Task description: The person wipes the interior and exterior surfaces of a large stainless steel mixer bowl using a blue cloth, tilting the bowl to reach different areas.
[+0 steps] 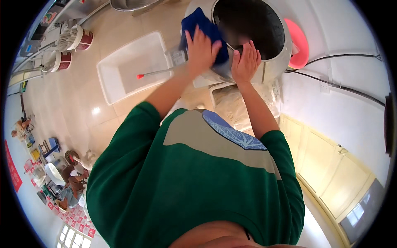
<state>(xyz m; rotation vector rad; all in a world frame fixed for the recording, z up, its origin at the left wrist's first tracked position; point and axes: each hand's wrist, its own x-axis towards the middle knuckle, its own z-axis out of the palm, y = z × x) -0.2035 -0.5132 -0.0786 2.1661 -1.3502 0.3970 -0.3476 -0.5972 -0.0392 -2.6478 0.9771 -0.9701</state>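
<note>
A dark blue cloth (199, 27) is bunched against the outer side of a round metal drum (228, 71) with a wide dark mouth. My left hand (201, 48) holds the cloth there, its fingers spread over it. Against the drum's near rim rests my right hand (247, 62), fingers extended and nothing in its grasp. A thin metal lever with a red knob (140, 76) sticks out to the left, below my left hand. The drum's inside is dark and partly blurred.
A white plastic tub (108, 78) stands on the floor left of the drum. Behind the drum, by the wall, is a pink basin (301, 43). Black cables (343, 87) run along the right wall. Two buckets (82, 39) stand far left; people are seated at lower left.
</note>
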